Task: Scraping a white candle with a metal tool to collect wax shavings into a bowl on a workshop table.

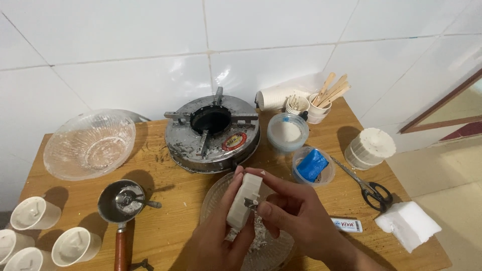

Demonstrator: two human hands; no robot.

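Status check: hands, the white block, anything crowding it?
Left hand grips white block. Right hand presses small metal blade against it. Glass plate beneath, stove behind.

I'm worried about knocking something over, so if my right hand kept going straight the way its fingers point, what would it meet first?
The right hand points up-left, its fingers already on the white wax block. Beyond that, probably the metal stove, though depth is unclear.
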